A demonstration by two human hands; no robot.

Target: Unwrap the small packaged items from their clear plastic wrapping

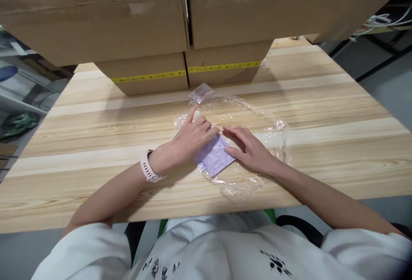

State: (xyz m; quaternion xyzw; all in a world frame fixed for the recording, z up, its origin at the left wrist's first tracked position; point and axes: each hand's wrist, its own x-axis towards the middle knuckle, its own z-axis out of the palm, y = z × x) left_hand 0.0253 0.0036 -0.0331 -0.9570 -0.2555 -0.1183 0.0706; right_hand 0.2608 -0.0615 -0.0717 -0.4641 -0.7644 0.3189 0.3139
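Note:
A flat purple packet with a shiny surface lies on a sheet of clear plastic film spread over the table. My left hand, with a pale watch strap at its wrist, rests at the packet's upper left edge. One of its fingers stretches forward and the others are bent; its palm side is hidden. At the packet's right corner my right hand touches it with the thumb, its fingers held apart from the thumb. A small clear plastic packet lies just beyond my left hand.
Stacked cardboard boxes, the lower ones banded with yellow tape, stand at the back of the wooden table. The larger upper boxes overhang toward me. White cables lie on a surface at the far right.

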